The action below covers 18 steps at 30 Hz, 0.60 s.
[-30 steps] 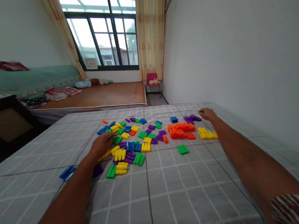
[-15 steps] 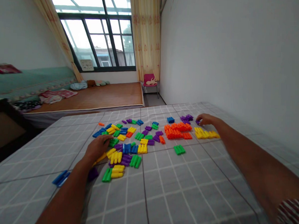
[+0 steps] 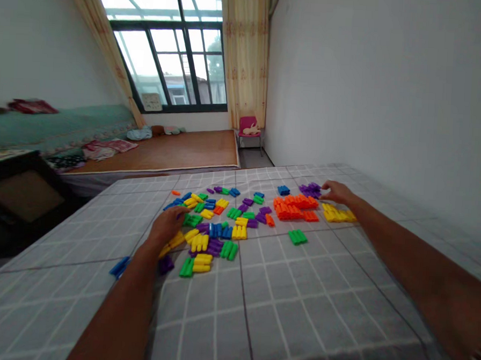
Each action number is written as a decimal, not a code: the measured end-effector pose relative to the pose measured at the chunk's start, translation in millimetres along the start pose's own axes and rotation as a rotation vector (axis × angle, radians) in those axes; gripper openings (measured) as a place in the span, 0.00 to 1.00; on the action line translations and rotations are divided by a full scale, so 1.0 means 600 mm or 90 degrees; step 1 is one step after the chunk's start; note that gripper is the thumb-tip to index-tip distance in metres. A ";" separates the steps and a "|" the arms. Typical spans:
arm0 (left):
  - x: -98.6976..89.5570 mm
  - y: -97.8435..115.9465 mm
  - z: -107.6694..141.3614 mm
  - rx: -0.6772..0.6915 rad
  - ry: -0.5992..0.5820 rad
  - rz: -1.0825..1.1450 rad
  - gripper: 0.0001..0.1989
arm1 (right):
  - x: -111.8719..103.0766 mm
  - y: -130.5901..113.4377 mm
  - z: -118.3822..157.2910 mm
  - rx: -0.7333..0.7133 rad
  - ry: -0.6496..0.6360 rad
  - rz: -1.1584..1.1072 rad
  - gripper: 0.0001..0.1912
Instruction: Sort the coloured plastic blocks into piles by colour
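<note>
The purple, ribbed, plastic-looking blocks (image 3: 310, 190) lie at the far right, at the right hand's (image 3: 336, 191) fingertips, which are drawn together; whether they pinch a piece cannot be told. The left hand's (image 3: 167, 225) fingers curl beside green, tube-shaped, plastic-looking blocks (image 3: 192, 220); their grip cannot be told. Blocks are probably light, stiff, slightly slippery; grasp across opposite sides.

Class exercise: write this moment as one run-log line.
left hand: beside green blocks | right hand: at purple cluster | orange stack: left of yellow row
</note>
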State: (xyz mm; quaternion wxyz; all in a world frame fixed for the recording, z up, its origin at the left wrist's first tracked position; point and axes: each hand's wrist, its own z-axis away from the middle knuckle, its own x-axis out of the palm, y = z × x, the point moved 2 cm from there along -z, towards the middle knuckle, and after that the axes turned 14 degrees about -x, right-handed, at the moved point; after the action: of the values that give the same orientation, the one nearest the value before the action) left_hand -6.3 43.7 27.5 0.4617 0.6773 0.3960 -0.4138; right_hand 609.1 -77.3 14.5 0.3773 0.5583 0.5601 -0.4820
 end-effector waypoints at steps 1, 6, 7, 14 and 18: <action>-0.002 -0.005 -0.001 -0.016 0.011 0.013 0.18 | -0.008 -0.006 0.001 -0.005 0.023 0.007 0.18; 0.009 -0.018 -0.003 -0.015 -0.015 0.067 0.16 | -0.060 -0.146 -0.011 -0.145 0.154 -0.057 0.13; 0.013 -0.015 -0.002 0.019 -0.030 0.070 0.16 | -0.067 -0.198 -0.012 -0.197 0.148 -0.097 0.12; 0.028 -0.004 0.002 0.111 -0.026 0.053 0.16 | -0.018 -0.567 0.025 -0.675 -0.036 -0.307 0.14; 0.035 -0.011 0.000 0.117 -0.023 0.050 0.16 | 0.040 -0.641 0.021 -0.786 -0.115 -0.321 0.15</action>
State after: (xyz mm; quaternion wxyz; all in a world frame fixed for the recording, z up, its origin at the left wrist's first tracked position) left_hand -5.2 48.5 6.4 0.4206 0.7241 0.3215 -0.4420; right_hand 225.2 -49.3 34.0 0.5483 0.0496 0.8126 -0.1915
